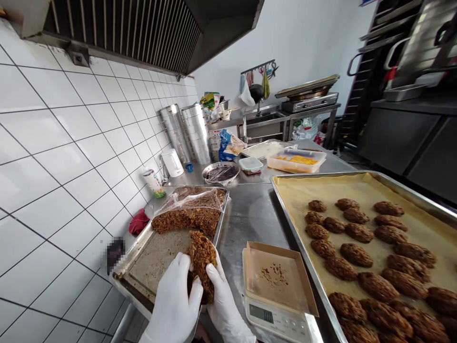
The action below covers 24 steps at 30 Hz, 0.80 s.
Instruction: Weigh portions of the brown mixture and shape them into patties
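We've got white gloves on, and both hands are working the same lump. Our left grip and right grip are mostly closed, curled around opposite sides of a clump of crumbly brown mix, so it's firmly held between them. The clump sits over the near end of a worn metal sheet pan, close to its right rim.

Further up that pan there's a long mound of the same mix, partly covered by a clear plastic bag. The bare pan floor gives us open room right below the hands.

Just right of the pan, on the steel surface, is a digital scale with a cardboard tray on top, dotted with crumbs. There's a narrow strip of open steel between the pan and the scale.

Beyond the scale is a big parchment-lined baking tray, its raised metal rim close to the scale's right side. It's covered with rows of shaped brown patties, packed tighter toward the near end. A red cloth lies against the tiled wall, just past the pan's left edge.
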Available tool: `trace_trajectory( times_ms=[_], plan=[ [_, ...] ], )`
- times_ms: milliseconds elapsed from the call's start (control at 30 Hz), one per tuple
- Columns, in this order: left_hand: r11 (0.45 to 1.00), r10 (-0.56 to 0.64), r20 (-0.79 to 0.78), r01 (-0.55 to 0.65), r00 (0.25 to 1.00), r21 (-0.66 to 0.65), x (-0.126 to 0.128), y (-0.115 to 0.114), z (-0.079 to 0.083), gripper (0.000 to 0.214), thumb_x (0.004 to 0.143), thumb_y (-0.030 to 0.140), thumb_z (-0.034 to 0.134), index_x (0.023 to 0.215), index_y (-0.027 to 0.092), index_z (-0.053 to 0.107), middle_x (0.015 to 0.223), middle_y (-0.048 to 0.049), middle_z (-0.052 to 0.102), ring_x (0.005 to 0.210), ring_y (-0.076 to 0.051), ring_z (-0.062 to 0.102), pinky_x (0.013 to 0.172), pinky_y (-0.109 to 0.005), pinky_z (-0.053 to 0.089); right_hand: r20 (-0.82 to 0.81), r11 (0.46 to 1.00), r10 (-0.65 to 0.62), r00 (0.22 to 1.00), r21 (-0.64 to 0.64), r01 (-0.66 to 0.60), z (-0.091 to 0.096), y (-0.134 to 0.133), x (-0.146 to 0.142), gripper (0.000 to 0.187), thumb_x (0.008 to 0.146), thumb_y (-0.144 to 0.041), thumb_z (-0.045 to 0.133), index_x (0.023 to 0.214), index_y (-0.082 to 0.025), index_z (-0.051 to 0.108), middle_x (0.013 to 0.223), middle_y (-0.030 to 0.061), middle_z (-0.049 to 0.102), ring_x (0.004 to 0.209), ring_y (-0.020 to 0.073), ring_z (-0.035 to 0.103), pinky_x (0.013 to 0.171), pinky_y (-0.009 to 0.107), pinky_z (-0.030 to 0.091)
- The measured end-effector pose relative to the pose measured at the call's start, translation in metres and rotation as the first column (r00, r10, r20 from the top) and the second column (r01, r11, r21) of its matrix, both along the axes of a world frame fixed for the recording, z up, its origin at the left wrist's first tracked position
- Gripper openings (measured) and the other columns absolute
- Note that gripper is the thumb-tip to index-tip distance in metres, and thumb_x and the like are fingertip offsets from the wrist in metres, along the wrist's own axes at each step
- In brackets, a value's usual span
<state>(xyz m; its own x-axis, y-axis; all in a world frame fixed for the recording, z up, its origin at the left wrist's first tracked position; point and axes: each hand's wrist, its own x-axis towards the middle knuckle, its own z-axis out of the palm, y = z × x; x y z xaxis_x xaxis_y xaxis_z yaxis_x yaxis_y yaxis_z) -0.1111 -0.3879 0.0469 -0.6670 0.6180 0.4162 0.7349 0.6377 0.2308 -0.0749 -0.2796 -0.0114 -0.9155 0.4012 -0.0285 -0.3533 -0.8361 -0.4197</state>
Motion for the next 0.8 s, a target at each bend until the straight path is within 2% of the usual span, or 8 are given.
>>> trace_trajectory(
  times_ms=[100,200,300,400,467,633,733,800],
  plan=[
    [0.995,-0.072,-0.145,0.062,0.987,-0.074,0.001,-0.004,-0.012,0.038,0.097,0.027,0.049,0.133,0.017,0.051,0.131,-0.0189,0.063,0.120,-0.032,0.063,0.097,-0.047,0.054,0.005,1.000,0.014,1.000,-0.023,-0.014,-0.007,-0.002,0.001,0.066,0.087,-0.038,0.071,0.148,-0.036,0.046,0.141,0.0004,0.065,0.132,0.0245,0.056,0.117,0.044,0.038],
    [0.988,-0.087,-0.160,0.064,0.983,-0.140,0.004,-0.005,-0.012,0.034,0.097,0.025,0.048,0.130,0.019,0.056,0.129,-0.0174,0.066,0.116,-0.032,0.066,0.095,-0.047,0.056,0.026,0.998,0.034,0.999,-0.049,-0.033,-0.013,-0.003,0.000,0.061,0.089,-0.038,0.069,0.146,-0.037,0.047,0.142,-0.0002,0.065,0.131,0.0239,0.058,0.116,0.044,0.039],
    [0.984,-0.102,-0.134,0.080,0.986,-0.158,0.009,-0.010,0.002,0.033,0.097,0.028,0.050,0.127,0.018,0.059,0.125,-0.0164,0.069,0.116,-0.030,0.068,0.093,-0.044,0.059,0.034,0.999,0.013,0.999,-0.041,-0.011,-0.014,0.001,-0.001,0.056,0.087,-0.038,0.071,0.140,-0.035,0.055,0.138,-0.0001,0.068,0.130,0.0242,0.059,0.116,0.044,0.040],
    [0.957,-0.217,-0.043,0.204,0.975,-0.205,0.015,-0.025,0.020,0.043,0.092,0.031,0.060,0.134,0.023,0.058,0.129,-0.0096,0.070,0.115,-0.023,0.070,0.091,-0.029,0.061,0.026,0.998,0.000,1.000,-0.055,0.001,-0.010,0.005,0.000,0.048,0.086,-0.044,0.071,0.132,-0.033,0.063,0.134,0.0000,0.071,0.130,0.0239,0.059,0.117,0.043,0.039],
    [0.940,-0.285,-0.089,0.260,0.954,-0.222,0.017,-0.036,0.026,0.049,0.089,0.028,0.063,0.137,0.026,0.058,0.130,-0.0063,0.070,0.111,-0.020,0.072,0.089,-0.023,0.061,0.048,0.995,0.027,0.998,-0.102,-0.022,-0.007,0.005,0.002,0.042,0.087,-0.047,0.068,0.126,-0.032,0.068,0.130,-0.0008,0.073,0.130,0.0224,0.059,0.117,0.041,0.038],
    [0.956,-0.289,-0.418,0.235,0.861,-0.177,0.012,-0.044,0.024,0.034,0.091,0.023,0.059,0.124,0.025,0.069,0.121,-0.0086,0.075,0.091,-0.022,0.077,0.079,-0.028,0.064,0.087,0.967,0.083,0.993,-0.250,-0.059,0.002,0.005,0.005,0.034,0.088,-0.050,0.066,0.114,-0.029,0.074,0.117,-0.0004,0.079,0.122,0.0240,0.065,0.114,0.044,0.042],
    [0.949,-0.316,-0.465,0.283,0.827,-0.142,0.010,-0.044,0.022,0.027,0.092,0.025,0.059,0.116,0.023,0.072,0.109,-0.0090,0.079,0.083,-0.022,0.076,0.075,-0.029,0.063,0.092,0.955,0.068,0.993,-0.293,-0.038,0.005,0.011,0.004,0.039,0.083,-0.049,0.073,0.116,-0.027,0.073,0.115,0.0016,0.080,0.120,0.0261,0.066,0.113,0.046,0.044],
    [0.950,-0.304,-0.434,0.305,0.848,-0.071,0.012,-0.044,0.021,0.024,0.092,0.024,0.061,0.113,0.022,0.072,0.102,-0.0082,0.079,0.083,-0.021,0.075,0.077,-0.028,0.062,0.122,0.944,0.063,0.991,-0.329,-0.020,0.004,0.015,0.002,0.044,0.079,-0.050,0.076,0.117,-0.028,0.072,0.115,0.0013,0.080,0.122,0.0260,0.066,0.113,0.046,0.044]
  ],
)
